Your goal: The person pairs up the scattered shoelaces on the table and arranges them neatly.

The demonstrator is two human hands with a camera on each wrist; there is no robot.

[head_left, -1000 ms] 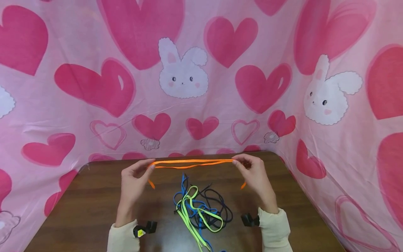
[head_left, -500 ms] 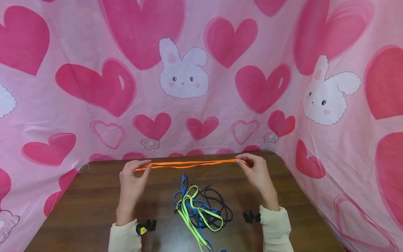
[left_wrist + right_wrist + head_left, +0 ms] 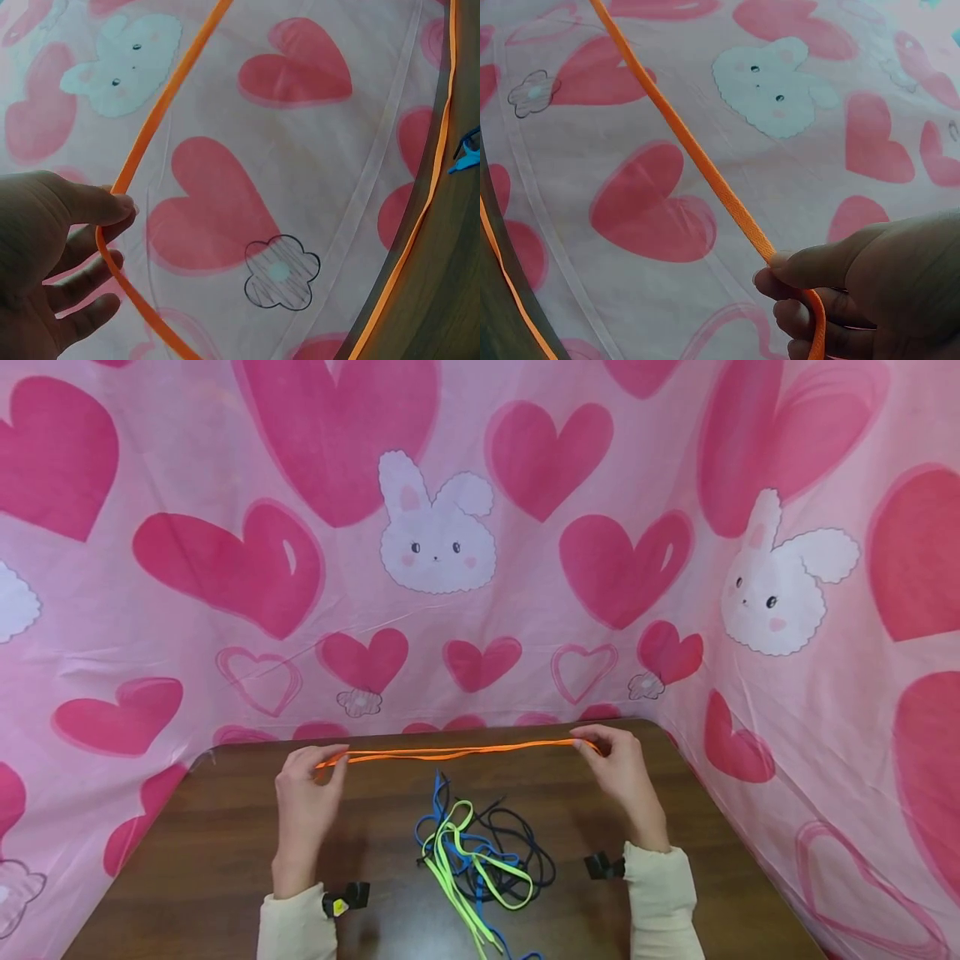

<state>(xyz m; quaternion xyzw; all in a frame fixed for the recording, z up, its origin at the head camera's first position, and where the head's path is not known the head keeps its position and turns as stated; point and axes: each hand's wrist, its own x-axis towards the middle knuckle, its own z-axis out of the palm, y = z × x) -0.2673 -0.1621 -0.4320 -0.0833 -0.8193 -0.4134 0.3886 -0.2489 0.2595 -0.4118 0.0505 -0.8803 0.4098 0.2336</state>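
Between both hands stretches an orange flat shoelace [image 3: 457, 751], its two strands running almost level above the far part of the table. My left hand [image 3: 308, 793] pinches one side of it between thumb and forefinger; the left wrist view shows the lace [image 3: 154, 120] bending at the thumb tip and trailing down past the other fingers. On the other side, my right hand [image 3: 618, 772] pinches it likewise. In the right wrist view the lace [image 3: 705, 165] passes under the thumb and curls down over the fingers. A second strand hangs lower, away from the fingertips, in both wrist views.
A loose tangle lies mid-table below the hands: a neon yellow lace [image 3: 450, 868], a blue lace [image 3: 437, 793] and a black lace [image 3: 543, 860]. The brown wooden table [image 3: 187, 860] ends at a pink cloth [image 3: 525, 585] with hearts and rabbits behind and beside it.
Both hands have moved apart, left hand leftward and right hand rightward, lengthening the orange span. The loose ends that dangled below each hand no longer hang there. The tangle has stayed put.
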